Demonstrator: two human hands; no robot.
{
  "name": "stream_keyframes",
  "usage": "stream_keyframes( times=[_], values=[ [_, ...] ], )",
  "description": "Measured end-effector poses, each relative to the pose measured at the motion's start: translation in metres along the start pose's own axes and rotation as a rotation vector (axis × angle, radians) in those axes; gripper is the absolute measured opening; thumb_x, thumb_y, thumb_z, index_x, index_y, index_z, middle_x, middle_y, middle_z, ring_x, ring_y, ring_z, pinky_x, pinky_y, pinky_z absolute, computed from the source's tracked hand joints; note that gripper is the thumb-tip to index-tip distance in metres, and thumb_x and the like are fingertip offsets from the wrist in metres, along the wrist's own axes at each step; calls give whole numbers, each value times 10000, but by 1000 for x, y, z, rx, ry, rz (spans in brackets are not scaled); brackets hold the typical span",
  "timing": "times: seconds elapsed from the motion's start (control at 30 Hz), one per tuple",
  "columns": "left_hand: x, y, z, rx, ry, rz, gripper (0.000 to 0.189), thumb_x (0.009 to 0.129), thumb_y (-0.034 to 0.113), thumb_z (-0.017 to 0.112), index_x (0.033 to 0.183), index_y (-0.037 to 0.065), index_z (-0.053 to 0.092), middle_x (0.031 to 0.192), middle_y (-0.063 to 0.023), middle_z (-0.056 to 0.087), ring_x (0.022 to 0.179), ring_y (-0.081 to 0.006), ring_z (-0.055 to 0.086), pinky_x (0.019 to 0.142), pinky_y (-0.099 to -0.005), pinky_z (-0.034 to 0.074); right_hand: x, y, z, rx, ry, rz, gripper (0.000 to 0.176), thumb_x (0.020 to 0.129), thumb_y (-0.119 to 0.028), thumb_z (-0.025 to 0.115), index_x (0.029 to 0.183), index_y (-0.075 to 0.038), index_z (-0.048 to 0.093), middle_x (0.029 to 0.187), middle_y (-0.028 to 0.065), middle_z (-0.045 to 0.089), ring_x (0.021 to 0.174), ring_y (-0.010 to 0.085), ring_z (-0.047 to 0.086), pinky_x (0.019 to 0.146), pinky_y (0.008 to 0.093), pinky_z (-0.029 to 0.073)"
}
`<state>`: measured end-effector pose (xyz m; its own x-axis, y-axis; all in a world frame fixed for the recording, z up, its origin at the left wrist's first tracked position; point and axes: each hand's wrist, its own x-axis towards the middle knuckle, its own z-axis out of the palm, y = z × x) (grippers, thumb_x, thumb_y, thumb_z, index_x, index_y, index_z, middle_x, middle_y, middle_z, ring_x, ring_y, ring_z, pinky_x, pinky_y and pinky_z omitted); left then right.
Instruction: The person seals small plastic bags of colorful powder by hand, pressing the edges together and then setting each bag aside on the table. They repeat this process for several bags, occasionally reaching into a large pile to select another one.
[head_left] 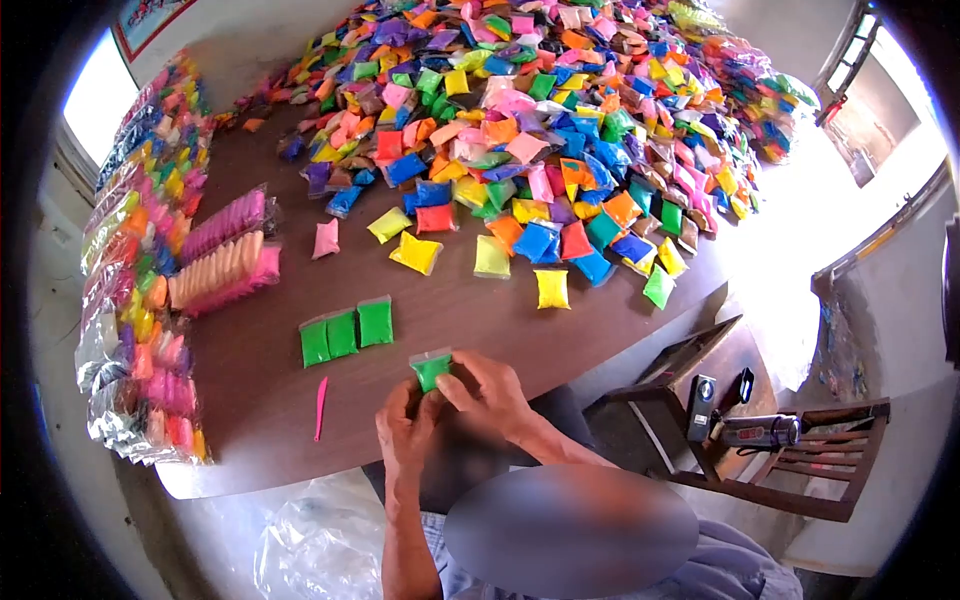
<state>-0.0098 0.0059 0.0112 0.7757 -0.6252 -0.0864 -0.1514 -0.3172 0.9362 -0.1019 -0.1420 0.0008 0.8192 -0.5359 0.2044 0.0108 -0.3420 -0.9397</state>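
Observation:
A small clear packet with green filling (430,371) is held up at the table's front edge. My left hand (407,425) pinches its lower left side, and my right hand (487,393) grips its right side. Just beyond, several green packets (343,332) lie in an overlapping row on the brown table (265,375). Left of my hands rests a thin pink plastic stick (320,408). The packet's lower part is covered by my fingers.
A large heap of multicoloured packets (520,130) covers the table's back. Bundled packets (225,265) and a long stack of bagged packets (150,300) stand left. On the right, a wooden chair (830,465) holds a dark flask (760,431). Clear plastic (320,540) lies below.

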Motion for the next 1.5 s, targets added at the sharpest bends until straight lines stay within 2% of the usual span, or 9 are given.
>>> stream_keyframes(
  times=[0.3,0.37,0.5,0.7,0.83,1.03,1.3,1.4,1.5],
  values=[
    [1,-1,1,-80,56,81,234,998,140,658,1150,-32,698,978,-77,710,857,-126,607,753,-312,509,0,7,1,-6,41,-85,322,997,-233,703,1203,6,643,996,213,707,825,387,713,657,425,548],
    [2,0,4,27,152,162,183,952,109,692,1061,-38,698,904,-160,713,787,-209,661,723,-362,520,-1,8,0,-22,22,-63,310,997,-228,701,1197,4,649,977,215,704,811,377,712,653,414,547],
    [3,-11,7,31,179,196,155,942,100,697,1028,-29,692,851,-179,688,739,-259,643,698,-368,506,-2,-1,0,-43,52,-76,320,983,-235,704,1190,4,657,957,220,703,818,380,710,666,405,553],
    [2,-7,6,-70,145,143,182,981,117,691,1086,-28,723,918,-54,717,851,-100,612,747,-285,505,-1,7,3,-47,83,-92,306,962,-215,720,1168,4,664,945,233,698,807,403,698,683,411,555],
    [3,-2,2,-130,83,66,188,986,123,689,1094,-27,719,920,-35,703,853,-95,598,756,-275,501,-2,5,2,-29,67,-71,275,947,-191,735,1141,-3,680,905,218,698,755,384,698,657,401,551],
    [1,-6,7,-15,194,63,205,955,153,739,1047,-28,713,844,-63,692,769,-104,608,692,-297,503,-2,14,7,-78,96,-160,295,938,-184,743,1137,24,677,960,192,709,810,313,702,705,370,548],
    [1,0,8,-170,163,70,238,950,162,754,1072,-39,718,831,-61,694,785,-95,603,702,-281,510,-2,6,-1,57,40,-16,250,905,-102,734,1121,11,680,952,160,690,806,263,667,725,362,537],
    [4,-9,6,-62,180,101,244,946,166,762,1074,-37,717,832,-49,696,786,-96,599,703,-282,509,1,12,0,-18,59,-163,237,909,-134,747,1092,5,687,926,174,686,772,329,694,665,380,554],
    [4,-12,8,-97,204,77,221,947,151,759,1062,-33,716,829,-47,692,778,-94,589,697,-284,506,1,7,1,25,35,-93,234,908,-134,749,1087,4,689,926,162,685,767,322,692,663,382,549]
  ],
)
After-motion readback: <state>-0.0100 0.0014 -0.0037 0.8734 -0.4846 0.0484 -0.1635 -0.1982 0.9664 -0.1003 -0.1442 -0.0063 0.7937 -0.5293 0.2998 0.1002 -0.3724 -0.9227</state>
